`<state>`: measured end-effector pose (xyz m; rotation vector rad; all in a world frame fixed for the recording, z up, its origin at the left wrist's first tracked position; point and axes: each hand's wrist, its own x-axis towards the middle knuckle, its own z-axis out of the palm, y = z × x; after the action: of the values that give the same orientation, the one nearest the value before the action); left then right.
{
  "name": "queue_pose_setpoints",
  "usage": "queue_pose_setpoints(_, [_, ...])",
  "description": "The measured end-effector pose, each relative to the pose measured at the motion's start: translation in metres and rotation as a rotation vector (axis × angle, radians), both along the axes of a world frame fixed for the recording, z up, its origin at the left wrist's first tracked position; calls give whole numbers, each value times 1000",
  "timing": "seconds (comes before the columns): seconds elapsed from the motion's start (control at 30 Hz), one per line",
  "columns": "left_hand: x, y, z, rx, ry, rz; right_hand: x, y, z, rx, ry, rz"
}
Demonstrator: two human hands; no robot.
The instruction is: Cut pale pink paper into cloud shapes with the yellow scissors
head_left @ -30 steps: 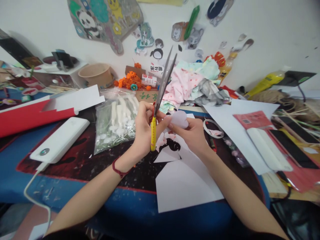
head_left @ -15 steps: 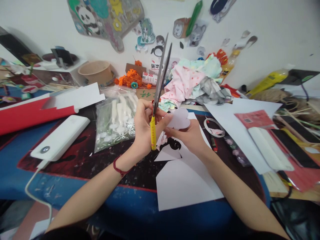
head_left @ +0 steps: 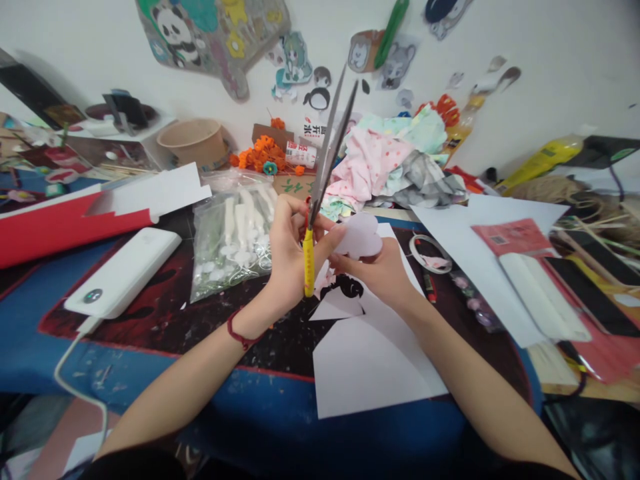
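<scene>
Scissors (head_left: 325, 160) with yellow-and-red handles are held in my left hand (head_left: 291, 257), blades slightly apart and pointing up, away from the paper. The same hand's thumb and fingertips meet the edge of a white paper cutout (head_left: 359, 236) with rounded lobes. My right hand (head_left: 383, 273) pinches this cutout from the right side, fingers closed on its lower edge. Below the hands, white paper sheets (head_left: 370, 373) lie on a dark mat (head_left: 270, 353), and pinkish scraps show beside a black printed shape. Part of the scissor handles is hidden by my left fingers.
To the left lie a white power bank (head_left: 123, 273) with a cable and a clear bag of white-and-green pieces (head_left: 233, 240). Crumpled patterned cloth (head_left: 385, 160) is heaped at the back. A tape roll (head_left: 430, 253), more paper and a phone (head_left: 593, 293) are on the right.
The scissors' blades have tilted a little to the right, and the paper cutout has turned slightly between my fingers. Both hands keep nearly the same place.
</scene>
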<state>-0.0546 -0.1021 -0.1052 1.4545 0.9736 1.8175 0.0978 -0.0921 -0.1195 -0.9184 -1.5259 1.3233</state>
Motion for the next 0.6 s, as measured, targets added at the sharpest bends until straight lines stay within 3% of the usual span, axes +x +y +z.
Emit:
queue_pose_setpoints(0.33, [-2, -3, 2, -4, 44, 2, -1, 0, -2, -6, -37, -42])
queue_pose_setpoints(0.6, [-2, -3, 5, 9, 33, 7, -1, 0, 1, 75, -96, -112])
